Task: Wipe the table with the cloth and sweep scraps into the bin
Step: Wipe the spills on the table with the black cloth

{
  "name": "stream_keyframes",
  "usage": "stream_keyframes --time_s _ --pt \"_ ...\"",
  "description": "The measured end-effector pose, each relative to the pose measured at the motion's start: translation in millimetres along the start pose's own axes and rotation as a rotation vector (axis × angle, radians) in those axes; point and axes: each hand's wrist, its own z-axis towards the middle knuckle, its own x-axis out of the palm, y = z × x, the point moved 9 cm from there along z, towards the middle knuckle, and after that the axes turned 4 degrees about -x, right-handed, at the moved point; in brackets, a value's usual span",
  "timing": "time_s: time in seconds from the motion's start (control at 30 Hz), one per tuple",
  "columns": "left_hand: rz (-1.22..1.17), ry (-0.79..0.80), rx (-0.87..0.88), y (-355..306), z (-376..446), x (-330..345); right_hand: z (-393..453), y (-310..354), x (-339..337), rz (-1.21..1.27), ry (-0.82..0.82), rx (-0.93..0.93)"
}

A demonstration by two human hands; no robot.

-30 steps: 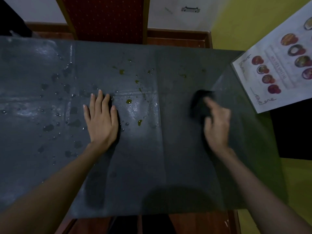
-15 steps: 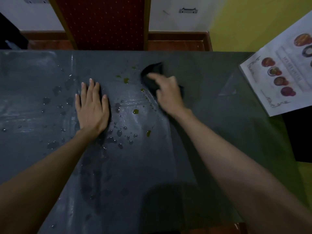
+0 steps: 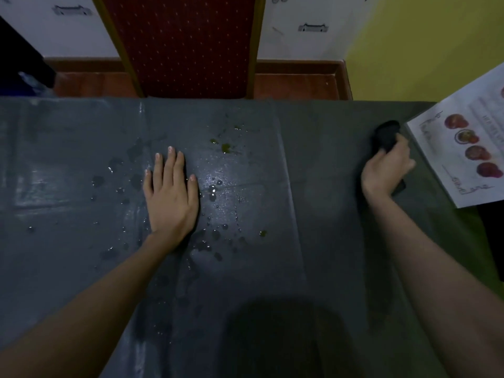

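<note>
A dark grey table fills the view. My left hand lies flat on it, fingers straight, left of centre. My right hand grips a black cloth at the table's far right, close to the right edge. Small green scraps lie near the back middle, and one more scrap sits right of my left wrist. Water droplets are scattered around my left hand. No bin is in view.
A printed paper sheet with food pictures lies over the table's right edge, just right of the cloth. A red padded chair stands behind the far edge. White cabinets and a yellow wall lie beyond.
My right hand has swept the cloth from the back middle of the table, near the scraps, to the far right by the paper. My left hand stays flat in place.
</note>
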Motion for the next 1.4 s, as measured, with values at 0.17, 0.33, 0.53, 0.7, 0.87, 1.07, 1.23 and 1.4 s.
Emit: stream_keyframes --time_s 0.17,0.33,0.53,0.7,0.87,1.07,1.23,1.4 --pt "-0.015 -0.005 0.002 0.2 1.7 0.1 9.1 78.1 63.1 -0.105 0.038 -0.066" --pt "-0.114 -0.022 -0.013 0.9 1.1 -3.1 -82.2 207.3 124.2 0.041 0.427 -0.675" --pt "-0.431 -0.102 -0.053 10.6 -3.3 -16.9 -211.7 214.4 95.3 0.162 0.79 -1.237" --pt "-0.253 -0.006 0.094 3.3 -8.8 -14.7 -183.3 156.9 39.9 0.255 0.775 -1.189" --pt "-0.038 -0.002 0.034 26.9 -27.5 -16.4 -56.5 86.2 23.0 0.059 0.109 -0.342" --pt "0.011 0.016 -0.004 40.3 -33.3 -15.7 -72.2 157.1 93.5 -0.108 0.224 -0.328" --pt "-0.146 -0.004 -0.044 45.0 -34.5 -19.7 -194.7 232.2 122.0 -0.106 0.624 -0.947" --pt "-0.195 0.004 -0.052 45.5 -35.5 -22.8 -278.7 181.8 62.8 0.081 0.927 -1.298"
